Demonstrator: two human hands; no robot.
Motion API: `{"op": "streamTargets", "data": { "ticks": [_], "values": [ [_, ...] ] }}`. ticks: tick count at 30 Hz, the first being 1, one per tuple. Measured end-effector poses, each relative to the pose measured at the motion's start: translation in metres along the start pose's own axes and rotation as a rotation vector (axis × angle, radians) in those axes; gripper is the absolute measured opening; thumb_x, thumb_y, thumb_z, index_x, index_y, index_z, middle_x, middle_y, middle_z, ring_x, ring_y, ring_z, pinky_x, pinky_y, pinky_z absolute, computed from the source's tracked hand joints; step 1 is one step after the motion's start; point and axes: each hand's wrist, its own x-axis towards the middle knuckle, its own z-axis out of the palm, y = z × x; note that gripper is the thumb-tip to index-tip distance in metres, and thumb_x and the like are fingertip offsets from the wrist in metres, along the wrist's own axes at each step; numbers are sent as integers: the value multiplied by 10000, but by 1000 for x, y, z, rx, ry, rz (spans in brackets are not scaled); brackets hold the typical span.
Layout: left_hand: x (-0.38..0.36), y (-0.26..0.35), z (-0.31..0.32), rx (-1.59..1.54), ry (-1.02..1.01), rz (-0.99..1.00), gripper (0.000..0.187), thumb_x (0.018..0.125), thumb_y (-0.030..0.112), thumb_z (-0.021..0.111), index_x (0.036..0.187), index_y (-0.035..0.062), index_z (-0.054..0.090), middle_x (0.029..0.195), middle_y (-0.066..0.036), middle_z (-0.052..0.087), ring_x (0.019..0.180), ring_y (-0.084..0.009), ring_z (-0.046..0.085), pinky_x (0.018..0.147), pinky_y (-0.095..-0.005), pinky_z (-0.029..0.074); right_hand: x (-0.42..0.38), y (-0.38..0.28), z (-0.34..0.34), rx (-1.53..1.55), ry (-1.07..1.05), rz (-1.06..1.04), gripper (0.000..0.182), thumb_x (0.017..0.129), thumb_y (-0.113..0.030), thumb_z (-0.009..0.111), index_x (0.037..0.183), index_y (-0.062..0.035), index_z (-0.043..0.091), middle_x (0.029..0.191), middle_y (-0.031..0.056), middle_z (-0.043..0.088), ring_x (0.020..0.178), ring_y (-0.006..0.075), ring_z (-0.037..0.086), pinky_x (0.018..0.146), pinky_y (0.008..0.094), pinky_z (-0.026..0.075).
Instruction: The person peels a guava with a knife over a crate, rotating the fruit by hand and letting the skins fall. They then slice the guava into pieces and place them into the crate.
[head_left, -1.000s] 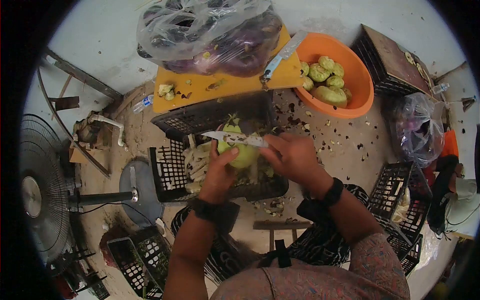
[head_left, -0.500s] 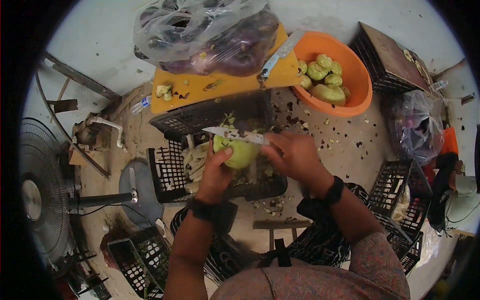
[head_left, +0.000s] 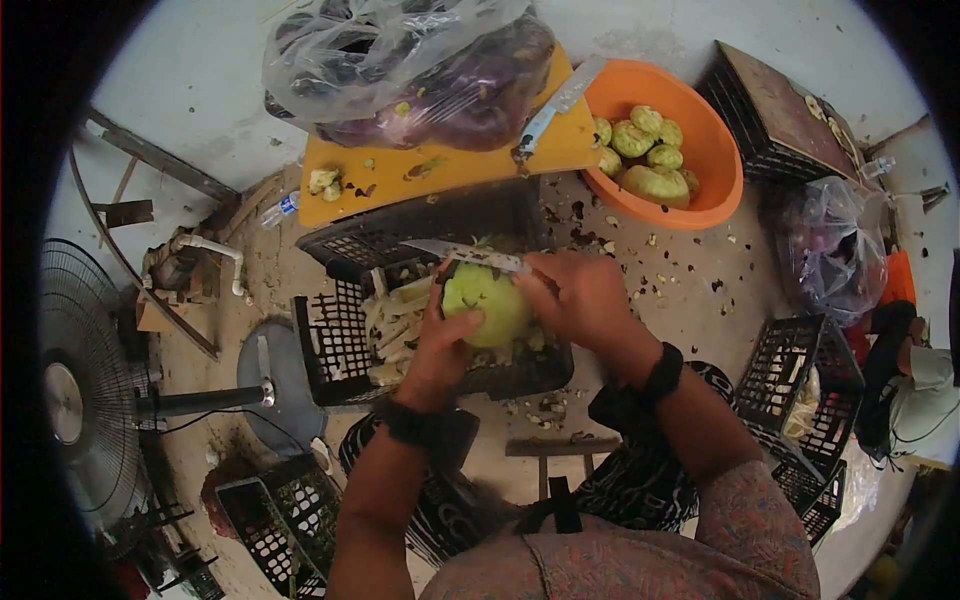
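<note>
My left hand (head_left: 440, 350) grips a pale green chayote (head_left: 486, 303) from below and from the left. My right hand (head_left: 580, 300) holds a knife (head_left: 462, 254) whose blade lies across the top of the chayote, its tip pointing left. Both hands are over a black plastic crate (head_left: 335, 345) that holds pale peel strips (head_left: 395, 325). I wear a dark band on each wrist.
An orange basin (head_left: 700, 190) with several green chayotes stands at the upper right. An orange cutting board (head_left: 440, 165) carries a cleaver (head_left: 552, 108) and a clear bag of purple eggplants (head_left: 420, 65). More black crates (head_left: 790, 380) lie right and below. A floor fan (head_left: 80, 380) stands left.
The chayote has been turned in my left hand so its broad peeled side faces up. The knife has shifted up and rests on its top edge.
</note>
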Motion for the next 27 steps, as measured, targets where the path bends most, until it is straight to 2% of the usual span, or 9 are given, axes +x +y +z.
{"op": "streamTargets", "data": {
  "ticks": [6, 8, 10, 13, 15, 19, 25, 27],
  "values": [
    [5, 7, 3, -114, 13, -3, 689, 758, 109, 631, 1375, 100, 325, 1234, -127, 512, 1122, -271, 543, 942, -414, 464, -2, -4, -6, 93, 55, 39, 174, 807, -240, 666, 869, -78, 653, 657, 112, 584, 582, 307, 589, 521, 388, 456],
    [5, 7, 0, -136, 35, -15, 691, 762, 110, 628, 1382, 107, 321, 1239, -127, 510, 1132, -272, 537, 945, -412, 462, -5, -8, -11, 44, 49, -17, 175, 800, -240, 677, 885, -88, 658, 650, 101, 583, 579, 296, 588, 517, 383, 456],
    [5, 7, 0, 1, 121, 68, 609, 774, 212, 625, 1311, 48, 389, 1215, -109, 538, 1134, -257, 535, 975, -401, 430, -9, -7, -13, -7, 49, -67, 180, 792, -240, 688, 900, -98, 664, 643, 89, 581, 575, 285, 587, 514, 378, 456],
    [6, 8, -1, 6, 129, 111, 592, 778, 186, 619, 1307, 46, 392, 1211, -112, 542, 1127, -259, 540, 973, -407, 432, -14, -6, -11, -36, -16, -85, 219, 778, -250, 704, 945, -112, 670, 642, 79, 587, 571, 276, 593, 506, 379, 457],
    [4, 11, 3, 5, 130, 113, 596, 778, 181, 621, 1310, 46, 389, 1212, -114, 542, 1128, -260, 541, 974, -406, 431, -15, -8, -11, -13, -11, -61, 176, 839, -308, 628, 853, -133, 610, 677, 70, 585, 608, 293, 594, 526, 425, 457],
    [5, 10, -2, 46, 78, 88, 616, 777, 173, 629, 1324, 49, 374, 1226, -119, 532, 1138, -261, 535, 977, -405, 433, -15, -6, -11, -16, 9, -55, 179, 838, -303, 629, 856, -126, 612, 676, 72, 584, 610, 296, 594, 528, 427, 457],
    [4, 11, 5, 25, 106, 93, 630, 773, 180, 636, 1324, 31, 369, 1224, -123, 535, 1126, -261, 544, 972, -402, 437, -13, -5, -10, -11, 27, -75, 166, 835, -287, 633, 846, -122, 612, 657, 74, 576, 600, 295, 592, 525, 425, 456],
    [3, 13, 5, 27, 107, 95, 635, 772, 183, 636, 1326, 31, 366, 1225, -123, 533, 1125, -261, 545, 972, -401, 437, -12, -6, -13, 13, -25, -78, 168, 834, -288, 634, 849, -122, 614, 657, 76, 576, 593, 294, 591, 517, 424, 452]
  ]
}}
